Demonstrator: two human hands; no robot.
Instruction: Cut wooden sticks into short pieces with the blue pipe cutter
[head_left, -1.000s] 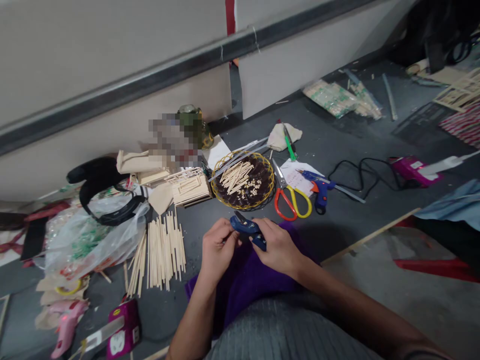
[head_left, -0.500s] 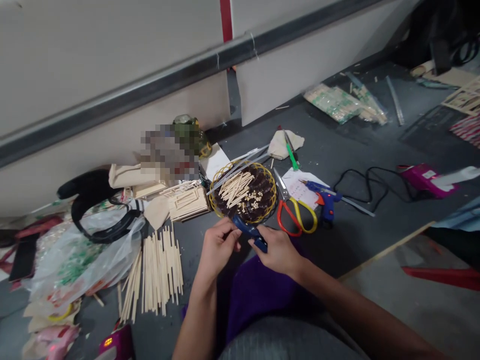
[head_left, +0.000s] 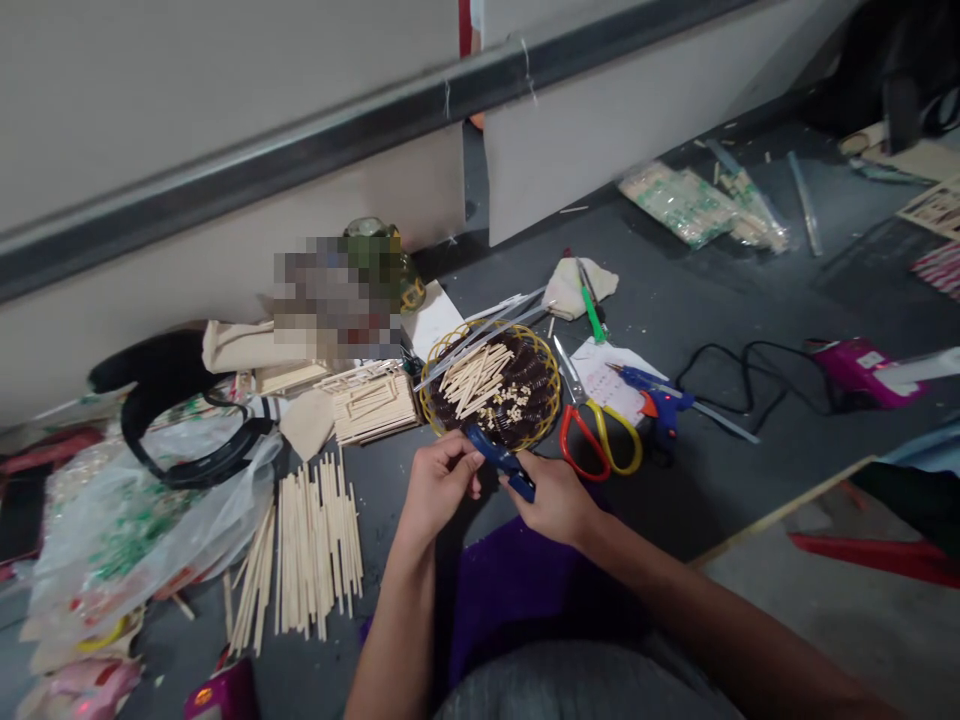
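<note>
My right hand (head_left: 553, 497) is closed around the handles of a dark blue plier-like hand tool (head_left: 495, 452). The tool's far end points up and left, to the fingers of my left hand (head_left: 444, 480). Thumb and fingers of my left hand are pinched together there; whatever they grip is too small or hidden to make out. Just beyond both hands sits a brown woven basket with a yellow rim (head_left: 556, 405). In it lie short wooden sticks (head_left: 478, 378) and tiny cut wooden pieces (head_left: 510, 402).
Right of the basket lie scissors (head_left: 602, 437) with red and yellow handles and a blue glue gun (head_left: 664, 410). Loose long sticks (head_left: 319, 540), stacked stick frames (head_left: 375, 408), a plastic bag (head_left: 165, 520) and a black headband-like object (head_left: 191, 450) are to the left. A green-handled cutter (head_left: 592, 310) lies behind.
The view has shifted slightly, so objects on the table appear moved a little outward. Both hands stay at nearly the same place, with the blue tool still in my right hand.
</note>
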